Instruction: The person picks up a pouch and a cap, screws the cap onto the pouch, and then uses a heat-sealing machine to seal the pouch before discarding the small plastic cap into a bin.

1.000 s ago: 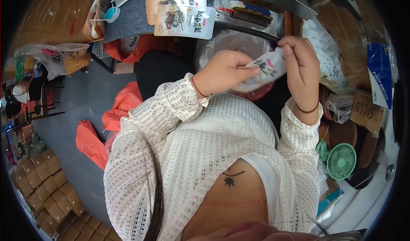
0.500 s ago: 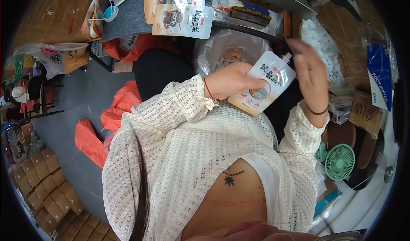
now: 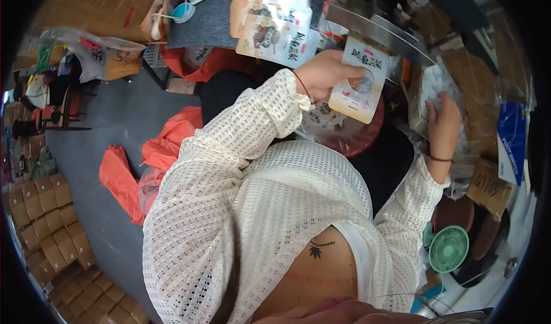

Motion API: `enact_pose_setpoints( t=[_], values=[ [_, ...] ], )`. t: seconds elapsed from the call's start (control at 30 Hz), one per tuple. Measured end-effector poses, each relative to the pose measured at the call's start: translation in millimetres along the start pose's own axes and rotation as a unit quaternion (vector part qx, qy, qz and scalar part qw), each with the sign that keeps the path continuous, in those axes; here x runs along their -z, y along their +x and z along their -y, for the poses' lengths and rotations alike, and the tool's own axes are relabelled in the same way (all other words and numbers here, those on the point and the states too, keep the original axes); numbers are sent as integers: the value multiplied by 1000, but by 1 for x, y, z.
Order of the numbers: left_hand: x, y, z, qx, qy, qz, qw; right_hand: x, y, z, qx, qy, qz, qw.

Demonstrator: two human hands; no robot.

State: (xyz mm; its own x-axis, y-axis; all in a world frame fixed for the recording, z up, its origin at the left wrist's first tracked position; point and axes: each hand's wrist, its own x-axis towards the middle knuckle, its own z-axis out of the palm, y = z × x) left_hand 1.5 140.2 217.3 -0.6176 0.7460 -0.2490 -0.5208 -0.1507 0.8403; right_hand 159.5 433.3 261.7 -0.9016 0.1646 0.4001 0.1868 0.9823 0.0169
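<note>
My left hand (image 3: 325,74) grips a printed spout pouch (image 3: 367,88) by its left edge, thumb across the front. The pouch stands nearly upright, its top close to the metal edge of a machine (image 3: 381,28); I cannot make out its spout against the machine. On the right, my right hand (image 3: 446,127) is at a box of small white pieces (image 3: 441,86), thumb and fingers apart at its near side. Nothing shows between those fingers. Several similar pouches (image 3: 275,40) lie overlapped on the grey mat, left of the machine.
Below the held pouch is a bin with a clear liner (image 3: 344,132). A blue-and-white box (image 3: 512,143), a small carton (image 3: 491,186) and a green fan (image 3: 449,249) are on the right. Red bags (image 3: 172,137) lie on the floor, with stacked cartons (image 3: 46,209) at far left.
My left hand has moved the pouch up towards the machine and turned it more upright. My right hand has left the pouch's spout and moved right and down to the white pieces.
</note>
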Motion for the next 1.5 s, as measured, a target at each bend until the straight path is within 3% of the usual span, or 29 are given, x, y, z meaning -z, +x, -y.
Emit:
enact_pose_setpoints(
  t=[0.07,0.1,0.13,0.17,0.2,0.23,0.27,0.3,0.4,0.47,0.5,0.6,0.63,0.83,0.93,0.97,1.0,1.03,1.07,1.1,1.13,1.17,1.23,1.3,1.4,1.43,1.47,1.5],
  values=[
    [5,-8,-3,-100,125,-93,983,-4,-3,-4,-11,26,-21,999],
    [23,-8,-8,-170,247,-152,942,-5,-4,-6,-11,29,-20,999],
    [47,-7,-16,-279,240,-223,902,-7,-5,-6,-6,35,-32,999],
    [67,-7,-39,-370,346,-360,784,-8,-6,-7,-2,39,-44,998],
    [88,-23,-75,-472,467,-401,631,-9,-7,-5,-1,43,-56,997],
    [113,-28,-94,-463,462,-478,586,-9,-7,-2,-3,38,-66,997],
    [140,-26,-114,-494,488,-532,484,-9,-6,0,-5,26,-67,997],
    [151,-27,-138,-448,497,-605,432,-9,-6,2,-7,13,-67,998],
    [195,-24,-185,-351,512,-647,442,-16,-8,2,-20,-9,-102,995],
    [216,-9,-199,-303,541,-669,410,-17,-9,7,-55,1,-125,991],
    [217,-4,-207,-285,564,-682,367,-19,-8,7,-52,42,-147,987],
    [218,-4,-222,-227,516,-660,497,-22,-11,8,-56,18,-192,980],
    [230,4,-223,-244,517,-669,474,-25,-11,5,-51,16,-204,977],
    [232,6,-228,-197,519,-670,493,-33,-15,0,-80,45,-197,976],
    [201,-16,-227,-184,506,-638,550,-32,-17,1,-78,66,-189,977],
    [192,-13,-211,-210,564,-651,462,-31,-19,-1,-77,80,-195,974],
    [184,-18,-190,-287,625,-593,420,-30,-20,-4,-77,94,-202,972],
    [150,-34,-172,-381,697,-544,269,-32,-22,-8,-110,146,-204,962],
    [158,-20,-131,-379,773,-445,246,-36,-23,-13,-104,221,-239,940],
    [114,-46,-109,-396,709,-238,533,-40,-26,-17,-98,293,-270,912],
    [79,-69,-79,-194,793,-108,567,-41,-30,-20,-91,363,-297,878],
    [76,-83,-43,-262,806,-127,515,-34,-35,-21,-112,394,-262,874],
    [88,-87,-10,-340,799,-149,473,-18,-44,-19,-123,334,-165,920],
    [103,-79,-6,-368,772,-154,496,10,-42,6,-107,247,-101,958],
    [85,-89,-23,-280,619,-169,714,23,-33,52,-16,228,-130,965],
    [77,-90,-26,-284,606,-183,720,10,-37,69,-85,339,-147,925],
    [67,-92,-26,-260,561,-155,770,13,-39,76,-69,359,-70,928],
    [56,-94,-26,-234,514,-125,816,20,-33,85,17,350,-10,936]
  ],
)
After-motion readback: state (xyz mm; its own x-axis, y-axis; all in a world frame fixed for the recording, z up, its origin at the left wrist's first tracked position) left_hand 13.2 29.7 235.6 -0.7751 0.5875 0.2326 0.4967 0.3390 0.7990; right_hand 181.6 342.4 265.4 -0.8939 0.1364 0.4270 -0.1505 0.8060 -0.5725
